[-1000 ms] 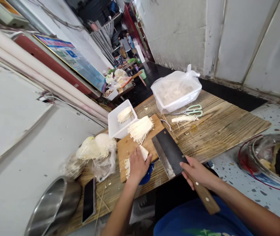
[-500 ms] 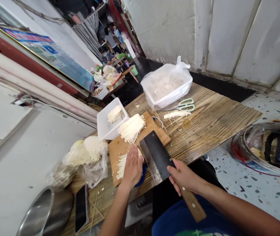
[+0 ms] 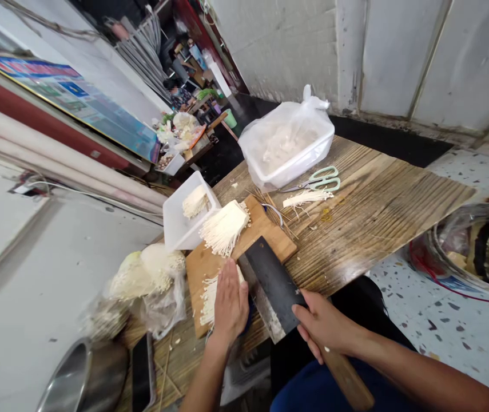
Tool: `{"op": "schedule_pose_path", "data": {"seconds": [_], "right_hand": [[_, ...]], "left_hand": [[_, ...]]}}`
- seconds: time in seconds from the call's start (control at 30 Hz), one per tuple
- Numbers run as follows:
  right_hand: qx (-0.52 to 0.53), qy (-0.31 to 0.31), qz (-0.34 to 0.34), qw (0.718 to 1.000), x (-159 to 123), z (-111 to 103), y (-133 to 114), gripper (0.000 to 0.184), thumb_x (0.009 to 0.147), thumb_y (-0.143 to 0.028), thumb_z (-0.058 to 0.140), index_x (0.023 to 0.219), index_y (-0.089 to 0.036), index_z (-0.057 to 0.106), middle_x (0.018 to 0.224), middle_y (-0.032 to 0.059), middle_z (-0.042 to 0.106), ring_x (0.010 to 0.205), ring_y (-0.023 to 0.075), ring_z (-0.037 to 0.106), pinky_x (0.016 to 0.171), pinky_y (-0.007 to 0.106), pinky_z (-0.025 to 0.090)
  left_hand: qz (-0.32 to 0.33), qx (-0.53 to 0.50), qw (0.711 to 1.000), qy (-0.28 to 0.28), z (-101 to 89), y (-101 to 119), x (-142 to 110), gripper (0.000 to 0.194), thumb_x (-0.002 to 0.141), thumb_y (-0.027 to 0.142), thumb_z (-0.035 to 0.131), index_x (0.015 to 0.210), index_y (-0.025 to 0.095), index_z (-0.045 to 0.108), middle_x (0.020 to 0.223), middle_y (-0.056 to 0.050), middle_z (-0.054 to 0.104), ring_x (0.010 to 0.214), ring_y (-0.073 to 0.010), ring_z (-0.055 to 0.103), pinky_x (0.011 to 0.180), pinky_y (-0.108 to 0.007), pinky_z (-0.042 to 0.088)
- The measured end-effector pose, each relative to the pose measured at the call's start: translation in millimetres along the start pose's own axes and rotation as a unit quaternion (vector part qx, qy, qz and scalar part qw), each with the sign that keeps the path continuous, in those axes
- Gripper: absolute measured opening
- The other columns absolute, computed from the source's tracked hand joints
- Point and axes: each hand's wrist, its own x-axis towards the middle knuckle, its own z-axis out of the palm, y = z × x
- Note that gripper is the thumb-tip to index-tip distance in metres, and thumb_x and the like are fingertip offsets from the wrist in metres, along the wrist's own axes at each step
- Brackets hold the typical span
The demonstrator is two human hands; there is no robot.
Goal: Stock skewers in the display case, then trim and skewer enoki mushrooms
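Observation:
My left hand (image 3: 230, 300) lies flat, fingers stretched out, over a bunch of enoki mushrooms (image 3: 209, 300) on the wooden cutting board (image 3: 196, 264). The palm hides part of that bunch. In my right hand (image 3: 323, 320) is a cleaver (image 3: 272, 286), held by its wooden handle. Its broad dark blade lies flat-side up beside my left hand, at the board's near right edge; whether it touches the mushrooms I cannot tell. A second enoki bunch (image 3: 226, 226) rests farther back on the board.
Behind the board stand a white tub (image 3: 175, 229) with enoki and a bagged white tub (image 3: 287, 143). Green-handled scissors (image 3: 323, 178) and loose enoki (image 3: 306, 198) lie right. Bagged enoki (image 3: 154, 272), a phone (image 3: 142, 372) and a steel pot (image 3: 94, 377) are left. A person (image 3: 178, 94) is far back.
The view has shifted slightly. My left hand stays flat on the mushrooms, and the cleaver remains beside it, slightly lower in view.

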Motion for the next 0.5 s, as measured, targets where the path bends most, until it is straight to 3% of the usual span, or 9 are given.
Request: {"op": "schedule_pose_path", "data": {"seconds": [0.5], "right_hand": [[-0.014, -0.004, 0.017, 1.0, 3.1, 1.8, 6.4, 0.006, 0.094, -0.026, 0.03, 0.092, -0.023, 0.036, 0.047, -0.0122, 0.044, 0.028, 0.0074, 0.043, 0.028, 0.014, 0.036]], "left_hand": [[0.019, 0.002, 0.999, 0.027, 5.7, -4.1, -0.4, 0.06, 0.099, 0.026, 0.03, 0.154, 0.021, 0.006, 0.157, -0.013, 0.025, 0.145, -0.0245, 0.022, 0.118, -0.053, 0.024]]}}
